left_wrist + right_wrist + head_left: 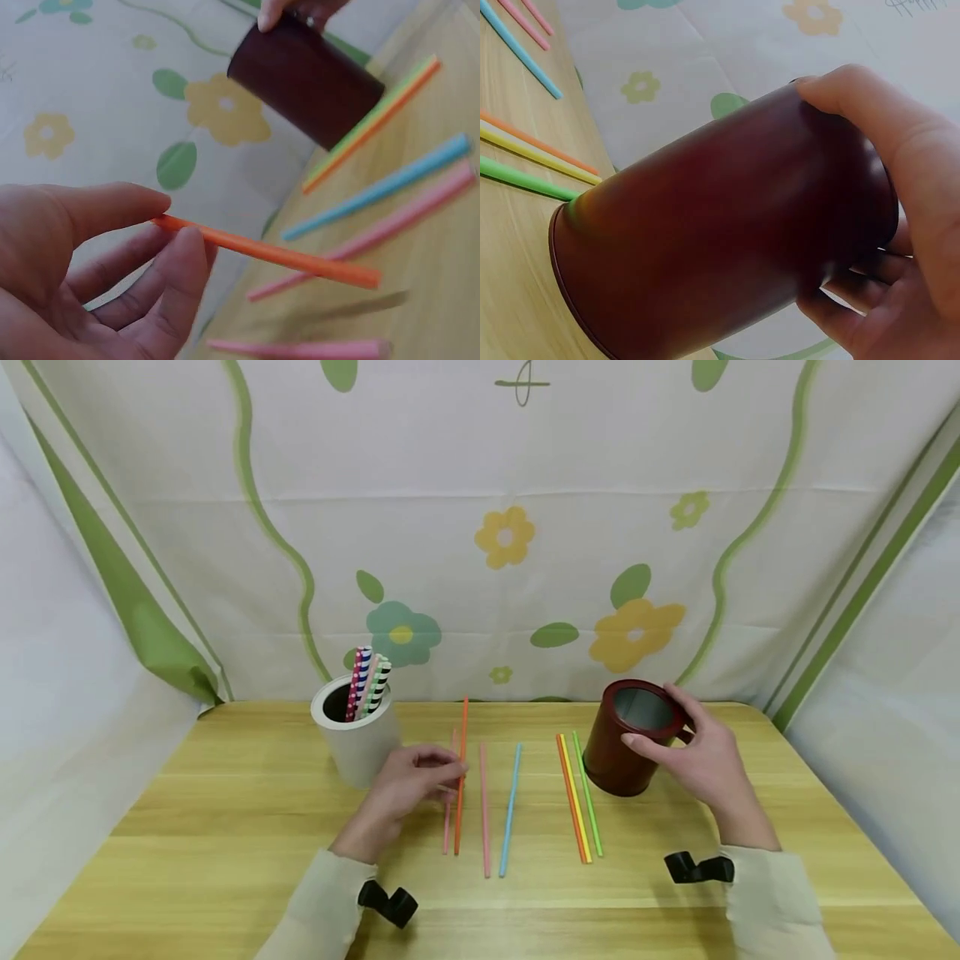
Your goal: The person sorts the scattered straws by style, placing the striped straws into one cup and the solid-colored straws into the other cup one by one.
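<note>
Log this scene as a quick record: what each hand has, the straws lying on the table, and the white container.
Left hand: pinches an orange straw
Right hand: grips the dark red mug
Straws on table: two pink straws, blue straw, second orange straw, yellow straw, green straw
White container: holds dotted and striped straws

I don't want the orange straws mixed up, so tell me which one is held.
The orange straw pinched by the left hand. The other orange straw lies on the table alongside the yellow straw, untouched.
</note>
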Motion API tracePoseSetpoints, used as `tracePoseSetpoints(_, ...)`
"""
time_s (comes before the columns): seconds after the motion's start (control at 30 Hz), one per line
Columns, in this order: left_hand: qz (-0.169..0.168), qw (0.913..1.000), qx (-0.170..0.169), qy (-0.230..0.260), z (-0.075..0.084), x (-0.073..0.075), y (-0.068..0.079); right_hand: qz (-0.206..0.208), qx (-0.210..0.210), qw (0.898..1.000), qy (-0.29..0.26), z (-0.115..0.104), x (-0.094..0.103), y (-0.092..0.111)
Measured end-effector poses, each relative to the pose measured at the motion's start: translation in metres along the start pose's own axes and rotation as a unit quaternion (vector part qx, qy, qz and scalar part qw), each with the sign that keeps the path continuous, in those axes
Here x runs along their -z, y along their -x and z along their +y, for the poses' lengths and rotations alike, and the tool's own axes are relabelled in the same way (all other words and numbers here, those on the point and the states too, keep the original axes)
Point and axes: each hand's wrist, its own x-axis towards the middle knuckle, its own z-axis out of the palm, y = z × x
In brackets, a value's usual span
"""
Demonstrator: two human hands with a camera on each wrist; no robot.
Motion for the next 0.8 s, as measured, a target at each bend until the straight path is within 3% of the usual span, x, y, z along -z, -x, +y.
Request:
tracePoseSetpoints(0.37, 0.014, 0.9906, -0.136, 0.002, 0.052, -0.041, -0.006, 0.000, -0.015, 1.000, 0.000, -0.001, -0.001, 0.000)
tracePoseSetpoints(0.57, -0.008, 0.9829, -0.183, 0.015, 0.081, -0.063, -0.010, 0.004, -0.013, 1.000, -0.015, 0.001, -0.003, 0.000)
tracePoseSetpoints(0.8, 0.001, 0.9758, -0.219, 0.010, 0.110, -0.083, -0.017, 0.004, -0.013, 1.000, -0.019, 0.002, -0.003, 0.000)
